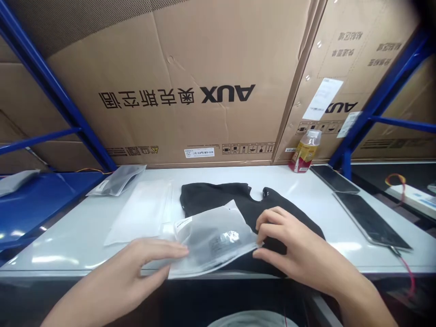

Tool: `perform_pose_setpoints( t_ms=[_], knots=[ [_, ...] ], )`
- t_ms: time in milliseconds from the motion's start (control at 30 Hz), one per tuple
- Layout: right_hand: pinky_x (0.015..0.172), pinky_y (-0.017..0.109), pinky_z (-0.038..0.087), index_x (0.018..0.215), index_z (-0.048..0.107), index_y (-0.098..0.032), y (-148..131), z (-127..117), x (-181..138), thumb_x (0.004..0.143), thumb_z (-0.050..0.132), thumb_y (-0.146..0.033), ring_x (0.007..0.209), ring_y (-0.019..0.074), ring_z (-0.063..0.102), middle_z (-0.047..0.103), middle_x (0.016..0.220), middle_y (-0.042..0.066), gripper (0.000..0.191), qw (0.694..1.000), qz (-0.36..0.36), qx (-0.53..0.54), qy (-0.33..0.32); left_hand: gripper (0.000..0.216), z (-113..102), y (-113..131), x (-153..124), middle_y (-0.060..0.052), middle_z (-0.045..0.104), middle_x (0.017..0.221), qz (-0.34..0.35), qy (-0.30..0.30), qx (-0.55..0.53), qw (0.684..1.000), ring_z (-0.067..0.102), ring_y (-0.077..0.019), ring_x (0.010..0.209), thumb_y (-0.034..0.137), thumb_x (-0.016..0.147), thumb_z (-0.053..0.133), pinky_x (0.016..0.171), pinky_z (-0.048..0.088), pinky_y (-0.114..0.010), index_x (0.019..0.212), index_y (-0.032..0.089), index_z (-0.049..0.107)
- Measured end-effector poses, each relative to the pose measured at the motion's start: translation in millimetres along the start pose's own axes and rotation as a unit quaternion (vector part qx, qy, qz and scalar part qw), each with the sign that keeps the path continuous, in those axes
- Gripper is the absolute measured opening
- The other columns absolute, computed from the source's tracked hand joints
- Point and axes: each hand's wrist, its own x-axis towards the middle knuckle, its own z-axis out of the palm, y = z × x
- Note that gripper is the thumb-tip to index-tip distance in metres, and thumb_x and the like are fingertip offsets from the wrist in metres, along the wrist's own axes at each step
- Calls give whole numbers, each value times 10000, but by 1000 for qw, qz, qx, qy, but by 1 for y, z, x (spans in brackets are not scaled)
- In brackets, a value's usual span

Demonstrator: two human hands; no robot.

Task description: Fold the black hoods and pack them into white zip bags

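On a white tabletop before cardboard boxes, a frosted bag (its inside too hazy to read) partly covers black cloth, its right corner pinched by the right hand, while the left hand, thumb parted from fingers, touches its left end.

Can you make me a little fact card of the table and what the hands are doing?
Left grip: at the left end of a frosted bag
Right grip: pinching its right corner
Beneath the bag: black cloth
Table: white
Back right: yellow-and-red bottle
Right side: two dark flat devices
Behind: cardboard box, "AUX" upside down
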Motion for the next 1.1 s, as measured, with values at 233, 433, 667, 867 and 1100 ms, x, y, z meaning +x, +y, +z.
perform_pose_setpoints(
  t_ms=[233, 433, 667, 867, 1100],
  knots=[
    [1226, 556, 422, 1445, 591, -131, -46, 49, 40, 1103, 392, -258, 1508, 331, 442, 558, 1579, 128, 415, 998, 11, -8, 53, 460, 40, 54, 56, -95, 644, 1496, -153, 109, 28, 982, 603, -298, 1401, 374, 1103, 382, 1143, 539, -486, 1454, 208, 628],
    [1292, 584, 307, 1633, 396, -134, -33, 89, 47, 1103, 292, -264, 1594, 314, 301, 408, 1686, 73, 556, 994, 94, 0, -58, 571, 109, 44, 81, -169, 414, 1665, -136, 15, 21, 990, 308, -336, 1588, 374, 1133, 298, 1256, 339, -632, 1619, 94, 405],
    [1292, 584, 285, 1631, 405, -166, -24, 81, 40, 1110, 338, -334, 1592, 293, 307, 380, 1686, 89, 552, 990, 122, 19, -64, 563, 123, 33, 70, -157, 435, 1662, -108, 52, 54, 991, 356, -320, 1573, 339, 1122, 345, 1257, 360, -595, 1645, 131, 361],
    [1297, 601, 267, 1615, 440, -209, 5, 58, 22, 1128, 324, -364, 1577, 277, 336, 434, 1657, 71, 524, 984, 159, 61, -58, 748, 103, 53, 62, -144, 386, 1685, -14, 26, 133, 991, 359, -426, 1555, 570, 1042, 532, 1218, 381, -682, 1645, 156, 375],
    [1285, 607, 301, 1596, 472, -307, 23, 51, 5, 1118, 357, -505, 1578, 278, 330, 451, 1657, 29, 530, 953, 226, 200, 13, 591, 67, 57, 36, -21, 613, 1531, 113, 86, 165, 976, 630, -263, 1375, 59, 1023, 527, 1193, 507, -409, 1583, 246, 495]
  ],
)
